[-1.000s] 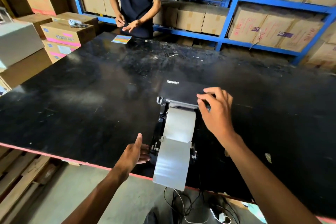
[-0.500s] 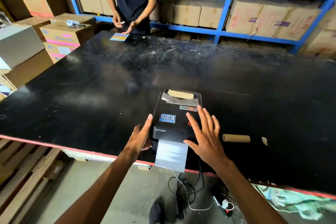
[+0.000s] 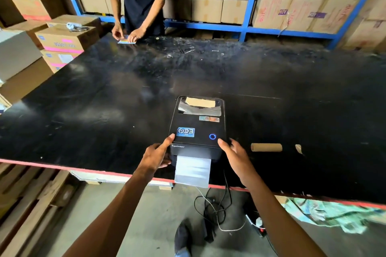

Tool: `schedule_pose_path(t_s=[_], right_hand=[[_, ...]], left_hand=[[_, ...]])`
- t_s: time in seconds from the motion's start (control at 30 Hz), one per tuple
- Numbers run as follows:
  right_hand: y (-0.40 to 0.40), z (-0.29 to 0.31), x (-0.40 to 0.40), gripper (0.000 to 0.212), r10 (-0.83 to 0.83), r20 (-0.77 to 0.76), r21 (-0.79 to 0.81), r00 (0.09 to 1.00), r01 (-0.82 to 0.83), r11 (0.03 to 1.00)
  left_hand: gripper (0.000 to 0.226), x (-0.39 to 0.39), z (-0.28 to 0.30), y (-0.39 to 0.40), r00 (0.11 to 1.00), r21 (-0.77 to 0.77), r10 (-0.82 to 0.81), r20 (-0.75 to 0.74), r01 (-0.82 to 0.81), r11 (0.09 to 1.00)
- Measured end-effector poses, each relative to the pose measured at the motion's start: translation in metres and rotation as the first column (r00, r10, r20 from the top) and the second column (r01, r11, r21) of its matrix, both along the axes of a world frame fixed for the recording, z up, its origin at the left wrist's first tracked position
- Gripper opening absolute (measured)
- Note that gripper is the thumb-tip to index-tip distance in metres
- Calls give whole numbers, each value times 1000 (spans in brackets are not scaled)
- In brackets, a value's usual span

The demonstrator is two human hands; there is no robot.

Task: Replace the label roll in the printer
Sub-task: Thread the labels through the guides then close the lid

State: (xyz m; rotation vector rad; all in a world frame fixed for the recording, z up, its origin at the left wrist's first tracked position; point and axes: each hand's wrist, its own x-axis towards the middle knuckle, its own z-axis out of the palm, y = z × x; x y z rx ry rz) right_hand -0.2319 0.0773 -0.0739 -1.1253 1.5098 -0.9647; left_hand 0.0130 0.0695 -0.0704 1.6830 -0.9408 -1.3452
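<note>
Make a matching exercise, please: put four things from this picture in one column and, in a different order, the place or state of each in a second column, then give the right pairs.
Things:
1. printer lid
2. label strip
3. cardboard core
4. round button

Place or state:
A. lies on its side on the table, right of the printer
B. glows blue
C. shut
D. hangs out of the front slot, over the table edge

Right pairs: 1-C, 2-D, 3-A, 4-B
</note>
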Motion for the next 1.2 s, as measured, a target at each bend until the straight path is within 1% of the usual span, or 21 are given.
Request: schedule_pose_path(t_s=[0.03, 0.07, 0.13, 0.2, 0.27, 0.47, 0.53, 0.63, 0.7, 0.87, 0.97, 1.1, 1.2], right_hand=[[1, 0, 3, 28, 11, 46, -23, 999, -10, 1000], [2, -1, 5, 26, 16, 75, -33, 997, -14, 999], [4, -4, 9, 35, 11, 131, -21, 991, -8, 1000], [4, -8, 12, 31, -25, 174, -1, 984, 26, 1000], [4, -11, 15, 29, -69, 184, 8, 980, 69, 998], [4, -13, 18, 46, -128, 185, 4, 974, 130, 992], [4, -13, 19, 39, -138, 195, 1, 971, 140, 990], [4, -14, 20, 19, -140, 221, -14, 965, 147, 989], [4, -14, 20, 14, -138, 241, -18, 961, 147, 989], [5, -12, 24, 22, -157, 267, -11, 951, 166, 986], [6, -12, 25, 32, -167, 263, -5, 950, 175, 985], [7, -9, 26, 31, -172, 256, -6, 951, 180, 984], [8, -8, 26, 34, -166, 256, -6, 952, 173, 985]], left_hand=[[55, 0, 0, 0, 1000, 9, 8, -8, -8, 1000], [57, 0, -1, 0, 1000, 22, 16, -17, -16, 1000], [60, -1, -1, 0, 999, 42, 31, -34, -29, 999], [59, -1, -1, 1, 999, 39, 34, -41, -33, 999], [57, -1, -3, 2, 999, 25, 33, -42, -32, 999], [52, -3, -3, 2, 998, 18, 40, -46, -40, 999], [55, -2, -3, 2, 998, 18, 43, -46, -42, 999], [53, -2, -4, 3, 998, 15, 48, -50, -47, 999], [50, -2, -4, 3, 998, 7, 46, -51, -46, 999], [49, -3, -4, 3, 997, 0, 56, -53, -56, 998], [53, -3, -5, 3, 997, -5, 53, -61, -53, 999], [59, -3, -5, 2, 997, 20, 48, -61, -47, 999], [58, -3, -5, 1, 997, 26, 53, -54, -51, 998]])
